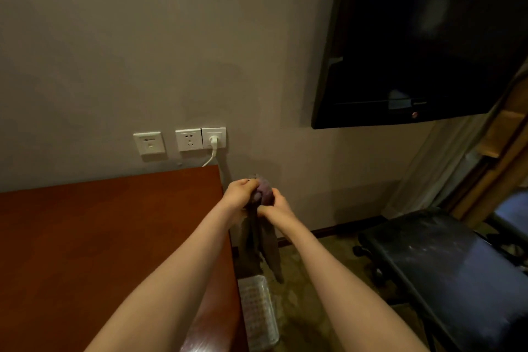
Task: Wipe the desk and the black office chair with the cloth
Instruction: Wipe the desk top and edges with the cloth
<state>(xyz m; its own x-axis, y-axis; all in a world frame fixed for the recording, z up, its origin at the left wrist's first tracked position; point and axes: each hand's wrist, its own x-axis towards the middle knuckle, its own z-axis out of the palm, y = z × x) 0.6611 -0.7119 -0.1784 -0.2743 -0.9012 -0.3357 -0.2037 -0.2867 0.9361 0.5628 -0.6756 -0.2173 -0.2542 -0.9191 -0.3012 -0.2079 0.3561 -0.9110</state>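
The cloth [270, 248] hangs in the air just off the right end of the worktop [100, 237], its top bunched between both hands. The left grip [240, 193] and right grip [278, 206] each close round that bunch. It touches neither the worktop nor the black chair [457, 280]. The chair seat looks speckled, so it likely still needs wiping.
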